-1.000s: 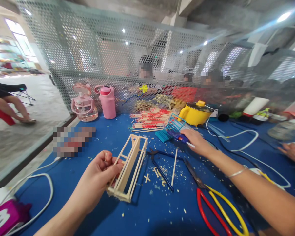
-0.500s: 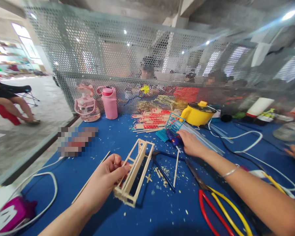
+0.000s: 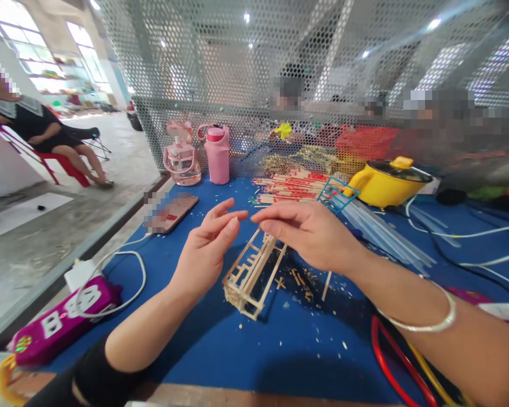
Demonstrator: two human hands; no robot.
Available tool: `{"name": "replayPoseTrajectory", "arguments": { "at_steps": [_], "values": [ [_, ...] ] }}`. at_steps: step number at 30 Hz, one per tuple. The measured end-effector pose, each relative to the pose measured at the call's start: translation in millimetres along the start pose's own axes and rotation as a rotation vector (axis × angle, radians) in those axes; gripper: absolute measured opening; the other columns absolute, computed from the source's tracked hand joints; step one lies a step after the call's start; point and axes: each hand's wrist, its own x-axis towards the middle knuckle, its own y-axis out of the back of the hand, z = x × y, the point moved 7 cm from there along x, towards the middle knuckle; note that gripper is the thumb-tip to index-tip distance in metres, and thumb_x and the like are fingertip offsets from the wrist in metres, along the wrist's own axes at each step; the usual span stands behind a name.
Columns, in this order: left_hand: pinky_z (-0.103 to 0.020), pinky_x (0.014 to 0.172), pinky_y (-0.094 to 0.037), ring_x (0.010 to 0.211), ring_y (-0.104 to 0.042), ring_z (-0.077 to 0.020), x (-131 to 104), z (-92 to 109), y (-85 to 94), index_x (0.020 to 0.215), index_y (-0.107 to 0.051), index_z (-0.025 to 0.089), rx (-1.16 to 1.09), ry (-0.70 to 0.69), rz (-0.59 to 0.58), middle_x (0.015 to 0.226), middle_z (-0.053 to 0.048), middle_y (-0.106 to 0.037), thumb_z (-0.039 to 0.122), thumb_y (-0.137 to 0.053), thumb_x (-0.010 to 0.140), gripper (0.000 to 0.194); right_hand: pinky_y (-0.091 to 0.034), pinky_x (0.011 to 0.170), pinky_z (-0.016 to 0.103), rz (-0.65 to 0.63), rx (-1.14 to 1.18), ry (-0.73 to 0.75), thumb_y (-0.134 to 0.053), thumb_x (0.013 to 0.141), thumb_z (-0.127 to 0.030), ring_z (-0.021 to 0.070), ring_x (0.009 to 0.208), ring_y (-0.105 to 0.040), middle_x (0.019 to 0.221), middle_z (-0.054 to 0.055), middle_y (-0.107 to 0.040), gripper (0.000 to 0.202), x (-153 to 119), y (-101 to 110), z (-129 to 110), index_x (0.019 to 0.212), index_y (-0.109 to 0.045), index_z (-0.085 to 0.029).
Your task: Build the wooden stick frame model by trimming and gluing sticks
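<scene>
My left hand point(image 3: 206, 246) is raised above the blue table with its fingers apart, holding nothing visible. My right hand point(image 3: 309, 232) meets it almost fingertip to fingertip, thumb and fingers closed together; anything between them is too small to make out. Just below both hands, a small frame of thin wooden sticks point(image 3: 254, 302) rests on the table, its far end partly covered by my right hand. A little cross of sticks point(image 3: 280, 283) and several short stick pieces point(image 3: 301, 282) lie to its right. My right forearm partly hides cutters with red and yellow handles point(image 3: 392, 362).
Behind lie a pile of red-tipped sticks point(image 3: 288, 185), a blue rack point(image 3: 338, 195), clear glue sticks point(image 3: 382, 234) and a yellow pot point(image 3: 385, 183). Two pink bottles point(image 3: 218, 158) stand by the mesh screen point(image 3: 220, 68). At left are a phone point(image 3: 180, 212) and purple power strip point(image 3: 59, 328).
My left hand has let go of the stick frame, which now rests on the table. My right hand has come from beside the blue glue gun to my left fingertips. The view has shifted left.
</scene>
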Motion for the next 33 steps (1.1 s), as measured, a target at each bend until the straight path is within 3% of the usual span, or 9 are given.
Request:
{"name": "replayPoseTrajectory", "arguments": {
  "at_steps": [4, 12, 15, 17, 19, 22, 24, 29, 33],
  "values": [
    [-0.038, 0.108, -0.034, 0.134, -0.037, -0.025, 5, 25, -13.3, 0.097, -0.073, 0.028, -0.181, -0.147, -0.051, 0.133, -0.001, -0.054, 0.032, -0.062, 0.082, 0.019, -0.05, 0.075, 0.03, -0.03, 0.352, -0.058, -0.067, 0.078, -0.035, 0.0144, 0.078, -0.063, 0.082, -0.001, -0.071, 0.015, 18, -9, -3, 0.085, -0.073, -0.022],
    [-0.039, 0.11, -0.031, 0.136, -0.033, -0.0241, 10, 36, -35.3, 0.108, -0.069, 0.031, -0.216, -0.269, -0.119, 0.141, 0.003, -0.048, 0.033, -0.056, 0.086, 0.026, -0.051, 0.073, 0.03, 0.084, 0.829, -0.145, -0.075, 0.07, -0.03, 0.0104, 0.069, -0.059, 0.076, -0.002, -0.065, 0.015, 19, -13, 9, 0.077, -0.067, -0.021],
    [-0.036, 0.106, -0.035, 0.133, -0.038, -0.0233, 14, 36, -33.0, 0.122, -0.06, 0.029, -0.09, -0.211, -0.162, 0.141, 0.0, -0.048, 0.036, -0.057, 0.084, 0.039, -0.051, 0.07, 0.028, 0.089, 0.77, -0.169, -0.075, 0.07, -0.029, 0.0095, 0.067, -0.058, 0.076, -0.003, -0.064, 0.021, 14, -6, 16, 0.087, -0.066, -0.021],
    [-0.034, 0.099, -0.04, 0.125, -0.046, -0.0228, 14, 25, -19.4, 0.132, -0.05, 0.027, 0.083, -0.086, -0.12, 0.133, -0.004, -0.054, 0.038, -0.062, 0.08, 0.054, -0.05, 0.068, 0.027, 0.106, 0.664, -0.18, -0.073, 0.072, -0.028, 0.009, 0.067, -0.058, 0.08, -0.002, -0.065, 0.029, 7, 5, 25, 0.099, -0.065, -0.022],
    [-0.032, 0.09, -0.045, 0.11, -0.057, -0.0233, 9, 6, -2.5, 0.13, -0.052, 0.022, 0.286, 0.096, -0.084, 0.116, -0.007, -0.064, 0.041, -0.069, 0.071, 0.064, -0.049, 0.067, 0.026, 0.145, 0.518, -0.201, -0.07, 0.075, -0.029, 0.0086, 0.067, -0.057, 0.083, -0.001, -0.065, 0.029, -3, 18, 39, 0.103, -0.065, -0.022],
    [-0.029, 0.069, -0.049, 0.08, -0.064, -0.0214, -10, -25, -0.5, 0.114, -0.063, 0.017, 0.334, 0.358, -0.273, 0.087, -0.006, -0.07, 0.042, -0.072, 0.067, 0.054, -0.048, 0.064, 0.025, 0.182, 0.373, -0.261, -0.069, 0.076, -0.03, 0.0082, 0.063, -0.055, 0.076, -0.001, -0.063, 0.018, -20, 32, 60, 0.09, -0.067, -0.019],
    [-0.026, 0.059, -0.046, 0.068, -0.063, -0.0185, -20, -32, -9.5, 0.104, -0.066, 0.017, 0.248, 0.435, -0.402, 0.078, -0.004, -0.069, 0.04, -0.071, 0.067, 0.043, -0.048, 0.063, 0.025, 0.177, 0.396, -0.307, -0.069, 0.075, -0.03, 0.0083, 0.061, -0.055, 0.072, -0.002, -0.061, 0.016, -30, 33, 68, 0.085, -0.066, -0.018],
    [-0.024, 0.056, -0.044, 0.063, -0.06, -0.0166, -17, -16, -30.0, 0.098, -0.071, 0.02, 0.208, 0.368, -0.606, 0.078, -0.001, -0.069, 0.033, -0.068, 0.069, 0.032, -0.049, 0.062, 0.025, 0.163, 0.431, -0.345, -0.069, 0.075, -0.032, 0.0092, 0.063, -0.057, 0.073, -0.001, -0.063, 0.015, -47, 31, 63, 0.081, -0.066, -0.019],
    [-0.025, 0.058, -0.045, 0.065, -0.06, -0.0168, -9, -8, -31.0, 0.1, -0.072, 0.023, 0.258, 0.268, -0.609, 0.084, 0.0, -0.07, 0.029, -0.064, 0.071, 0.031, -0.047, 0.056, 0.024, 0.182, 0.271, -0.36, -0.069, 0.075, -0.033, 0.0099, 0.06, -0.056, 0.073, -0.001, -0.065, 0.015, -57, 31, 53, 0.084, -0.068, -0.02]
  ]
}}
